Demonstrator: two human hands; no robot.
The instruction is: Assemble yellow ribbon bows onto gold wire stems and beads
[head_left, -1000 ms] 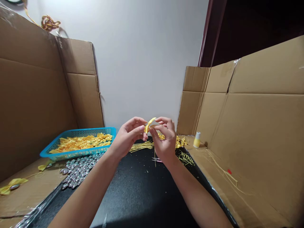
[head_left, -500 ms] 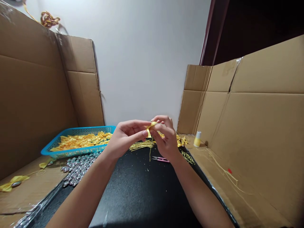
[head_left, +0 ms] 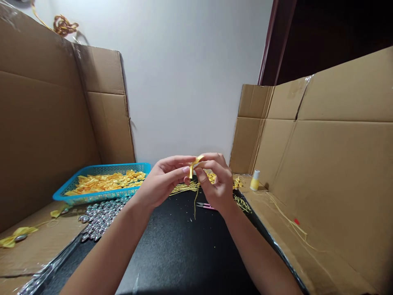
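Observation:
Between both hands, above the black table [head_left: 172, 250], is a small yellow ribbon bow [head_left: 192, 167]. My left hand [head_left: 162, 178] pinches it between thumb and fingers from the left. On the other side, my right hand [head_left: 216, 178] has curled fingers at the bow's right part; its fingertips are partly hidden. A thin yellow cord [head_left: 195, 203] hangs below the bow. Beneath the hands lies a bundle of gold cords [head_left: 186, 188]. Pink-handled thread snips [head_left: 206, 205] rest near my right wrist, partly covered by it.
A blue basket [head_left: 101, 166] of yellow ribbon pieces stands left. In front of it lie silver beads [head_left: 100, 219]. Right of the table are a thread spool [head_left: 254, 180] and loose strands. Cardboard walls [head_left: 337, 172] border both sides; yellow bows [head_left: 238, 183] lie behind my right hand.
My right hand has shifted slightly right and its fingers have opened a little around the bow. The ribbon has turned more upright, and the hanging cord has swung slightly.

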